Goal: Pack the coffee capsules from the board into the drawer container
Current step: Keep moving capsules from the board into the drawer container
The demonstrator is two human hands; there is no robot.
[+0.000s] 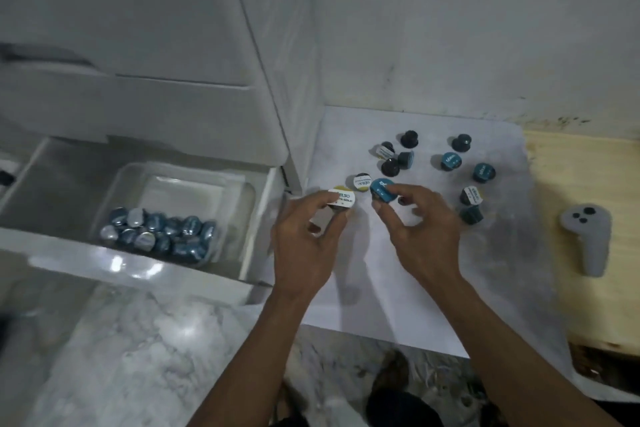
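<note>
Pinching a gold-topped capsule (341, 199) in my left hand (304, 236), teal capsule (382, 190) in my right hand (420, 229) (both fingertip holds), more capsules (450, 161) scattered far on the white board (381, 288), drawer container (239, 184) left, partly filled.

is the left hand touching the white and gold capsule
Touching. The head view shows the left hand with its fingertips pinching the white and gold capsule at its rim, no gap visible, just above the white board.

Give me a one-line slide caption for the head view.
Left hand and right hand each grip a capsule over the board.
</note>
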